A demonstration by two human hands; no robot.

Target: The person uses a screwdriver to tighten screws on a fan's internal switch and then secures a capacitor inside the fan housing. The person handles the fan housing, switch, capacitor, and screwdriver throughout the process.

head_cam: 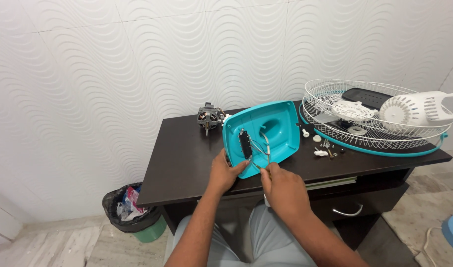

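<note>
Holding the near edge of a teal plastic fan base [278, 126], the left hand [225, 173] has its fingers curled around the rim and its thumb on top. The base lies upside down on the dark table [182, 158], hollow side up. The right hand [281, 185] is just beside the left one, with its fingers pinched shut on thin wires [264, 148] that come out of the base. A black switch block [245, 144] sits inside the base, near the left hand. Behind the base, by the wall, stands a small fan motor [209, 118]. Little screws and white bits [323, 147] lie to the right of the base. Farther right rests a round white wire fan guard [374, 123] with a teal ring, and white fan parts lie on it. Down on the floor, left of the table, is a bin [130, 210] with a black bag.
</note>
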